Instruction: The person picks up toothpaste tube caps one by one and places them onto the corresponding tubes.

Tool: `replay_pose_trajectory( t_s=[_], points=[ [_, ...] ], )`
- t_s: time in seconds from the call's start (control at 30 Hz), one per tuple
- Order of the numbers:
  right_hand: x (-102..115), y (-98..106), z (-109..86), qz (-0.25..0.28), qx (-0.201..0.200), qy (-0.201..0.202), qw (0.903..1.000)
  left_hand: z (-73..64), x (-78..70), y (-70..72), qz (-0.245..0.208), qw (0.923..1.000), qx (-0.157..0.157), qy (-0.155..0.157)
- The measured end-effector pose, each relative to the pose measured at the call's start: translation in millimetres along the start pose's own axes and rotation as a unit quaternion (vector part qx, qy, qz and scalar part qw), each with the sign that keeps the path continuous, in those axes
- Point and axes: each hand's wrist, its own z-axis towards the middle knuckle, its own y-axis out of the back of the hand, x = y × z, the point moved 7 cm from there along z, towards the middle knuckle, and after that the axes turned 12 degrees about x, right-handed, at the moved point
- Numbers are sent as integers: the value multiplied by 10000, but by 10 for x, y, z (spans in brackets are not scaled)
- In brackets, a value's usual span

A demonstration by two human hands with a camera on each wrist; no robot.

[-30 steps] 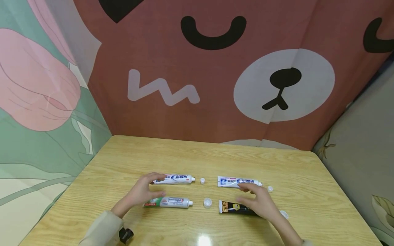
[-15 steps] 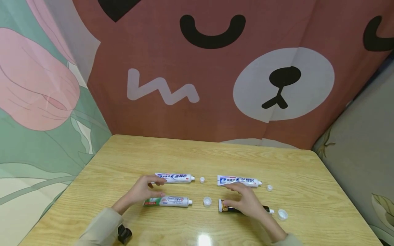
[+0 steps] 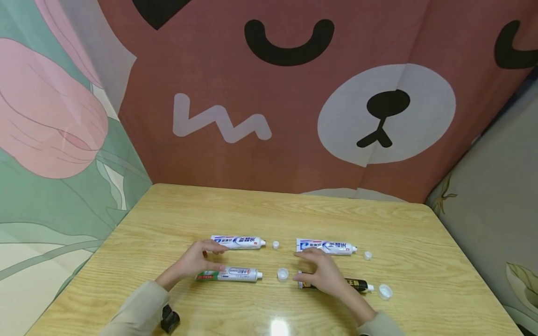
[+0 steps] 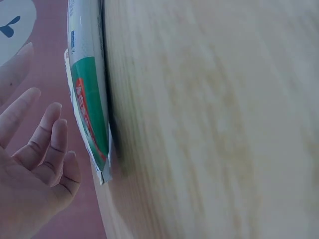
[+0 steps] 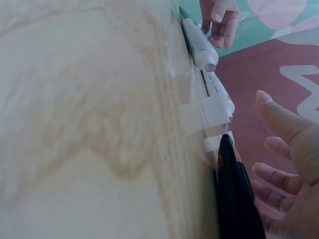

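Observation:
My left hand (image 3: 194,262) hovers with relaxed, spread fingers over the tail of a green and white toothpaste tube (image 3: 237,274). In the left wrist view its fingers are apart from that tube (image 4: 89,99). Behind it lies a white and blue toothpaste tube (image 3: 239,242). On the right, my right hand (image 3: 321,273) is held loosely over a black toothpaste tube (image 3: 356,284), partly covering it. The right wrist view has those fingers beside the black tube (image 5: 237,194), holding nothing. A second white and blue toothpaste tube (image 3: 328,246) lies just beyond. The tubes' nozzles point right, uncapped.
White caps lie near the nozzles: a small cap (image 3: 275,244), a larger cap (image 3: 283,274), another small cap (image 3: 367,255) and another large cap (image 3: 385,292). A black object (image 3: 170,319) is by the left sleeve. A printed cloth (image 3: 235,163) hangs behind the wooden table (image 3: 252,210).
My right hand has moved left along the black tube, from its middle toward its tail, uncovering the nozzle end. The left hand has barely moved. The tubes and caps stay in place.

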Motion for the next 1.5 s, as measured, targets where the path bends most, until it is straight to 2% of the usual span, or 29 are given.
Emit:
replay_pose_trajectory(
  t_s=[0.13, 0.37, 0.77, 1.3, 1.5],
  points=[
    [16, -49, 39, 29, 138, 75, 9999, -2, 5, -7, 0, 10000, -20, -55],
    [36, -133, 107, -50, 362, 115, 9993, 10, -5, -43, -63, 9992, 77, -380],
    [55, -231, 189, -19, 657, 51, 9978, 57, 76, -113, -308, 9986, 415, 138],
    [52, -292, 248, -100, 767, -44, 9970, 74, 68, -160, -563, 9957, 697, 253],
    [67, -302, 254, -60, 791, -27, 9968, 79, 92, -184, -567, 9951, 790, 166]
  ],
)
